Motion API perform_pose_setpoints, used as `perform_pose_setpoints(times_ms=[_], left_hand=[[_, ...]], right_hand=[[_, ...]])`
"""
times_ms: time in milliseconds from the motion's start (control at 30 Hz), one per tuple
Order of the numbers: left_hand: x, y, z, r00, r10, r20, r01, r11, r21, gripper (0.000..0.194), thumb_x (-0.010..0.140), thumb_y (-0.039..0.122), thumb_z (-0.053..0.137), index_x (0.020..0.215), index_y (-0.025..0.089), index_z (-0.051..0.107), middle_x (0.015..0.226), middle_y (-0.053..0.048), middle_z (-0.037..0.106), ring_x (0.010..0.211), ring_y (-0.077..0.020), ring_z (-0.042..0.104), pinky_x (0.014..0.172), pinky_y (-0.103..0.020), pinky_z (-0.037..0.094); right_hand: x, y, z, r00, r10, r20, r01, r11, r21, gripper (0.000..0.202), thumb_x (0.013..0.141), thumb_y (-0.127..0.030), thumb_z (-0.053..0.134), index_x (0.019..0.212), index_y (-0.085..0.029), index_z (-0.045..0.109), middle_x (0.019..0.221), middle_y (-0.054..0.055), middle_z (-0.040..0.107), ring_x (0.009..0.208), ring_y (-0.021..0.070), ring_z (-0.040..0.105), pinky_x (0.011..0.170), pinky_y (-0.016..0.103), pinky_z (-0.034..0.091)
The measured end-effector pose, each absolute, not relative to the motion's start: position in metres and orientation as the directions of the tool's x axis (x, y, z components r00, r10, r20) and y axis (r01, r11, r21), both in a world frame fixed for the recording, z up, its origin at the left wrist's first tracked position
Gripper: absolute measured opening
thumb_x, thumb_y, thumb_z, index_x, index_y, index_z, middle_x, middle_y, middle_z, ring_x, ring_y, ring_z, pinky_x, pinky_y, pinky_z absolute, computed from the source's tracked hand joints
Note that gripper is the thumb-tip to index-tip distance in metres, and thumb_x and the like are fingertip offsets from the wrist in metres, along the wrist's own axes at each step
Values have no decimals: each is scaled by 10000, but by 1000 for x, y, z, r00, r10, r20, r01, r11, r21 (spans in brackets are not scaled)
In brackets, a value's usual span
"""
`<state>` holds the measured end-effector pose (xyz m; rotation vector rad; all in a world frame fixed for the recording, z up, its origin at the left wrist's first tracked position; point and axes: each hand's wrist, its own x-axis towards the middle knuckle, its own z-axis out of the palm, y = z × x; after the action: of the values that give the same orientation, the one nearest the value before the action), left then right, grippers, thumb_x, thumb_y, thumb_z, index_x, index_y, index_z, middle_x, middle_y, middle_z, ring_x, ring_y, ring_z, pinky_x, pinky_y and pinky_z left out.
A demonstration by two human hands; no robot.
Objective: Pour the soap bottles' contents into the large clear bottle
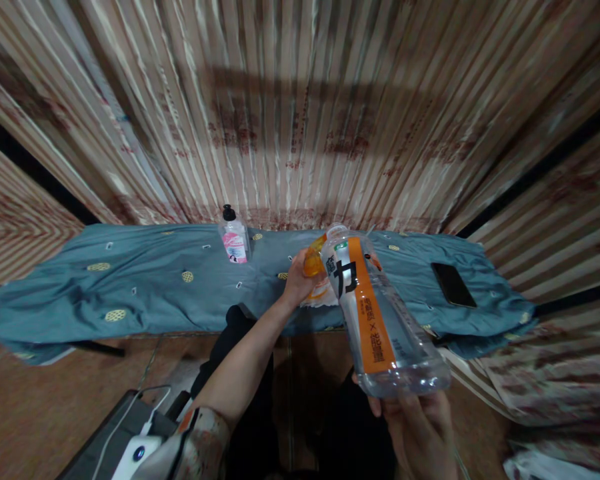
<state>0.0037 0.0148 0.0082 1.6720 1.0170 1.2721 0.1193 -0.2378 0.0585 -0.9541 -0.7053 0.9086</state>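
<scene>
My right hand (420, 427) is closed around the base of a large clear plastic bottle (375, 313) with an orange and silver label. The bottle is tilted, its white-rimmed mouth pointing away from me toward the bench. Beside that mouth, my left hand (299, 280) wraps round an amber see-through container (314, 259), partly hidden by the fingers and the bottle; its exact kind is not clear. Below it, a white and orange crinkled wrapper (323, 293) lies on the blue cloth (150, 280), partly covered by my left hand and the bottle.
A clear pump bottle (235, 241) with a black top and pink label stands left on the cloth. To the right lies a black phone (453, 285). Striped curtains (300, 120) hang behind the bench. At lower left, a white power bank (136, 457) has a cable plugged in.
</scene>
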Motion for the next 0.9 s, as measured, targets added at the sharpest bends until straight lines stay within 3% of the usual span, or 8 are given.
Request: perform_pose_setpoints(times_ms=[200,367,700,900], left_hand=[[4,14,9,177,922,343,135,-368,920,450,713,227,800,1133,200,641,1164,-75,717,1135,-262,653,1036,-427,508],[4,14,11,176,930,323,155,-350,924,455,701,194,799,1129,202,643,1160,-81,723,1137,-260,654,1034,-426,508],[4,14,10,170,927,335,149,-360,921,444,703,176,773,1127,187,641,1148,-87,720,1127,-264,653,1045,-442,508],[4,13,12,170,932,320,149,-346,927,469,704,195,780,1153,193,644,1163,-88,720,1136,-270,654,1038,-446,518]], right_hand=[[115,-237,62,488,868,93,-340,287,-896,210,859,-381,825,1021,-261,763,737,51,757,524,174,647,425,242,480],[107,-233,72,538,837,100,-309,307,-900,229,813,-432,857,923,-243,787,634,34,711,457,159,602,391,228,445],[108,-235,66,559,820,120,-301,336,-893,223,836,-431,838,956,-255,773,601,2,658,443,134,561,400,210,396],[113,-236,66,490,864,119,-306,298,-904,200,848,-412,835,976,-269,777,650,22,709,471,151,598,408,224,438]])
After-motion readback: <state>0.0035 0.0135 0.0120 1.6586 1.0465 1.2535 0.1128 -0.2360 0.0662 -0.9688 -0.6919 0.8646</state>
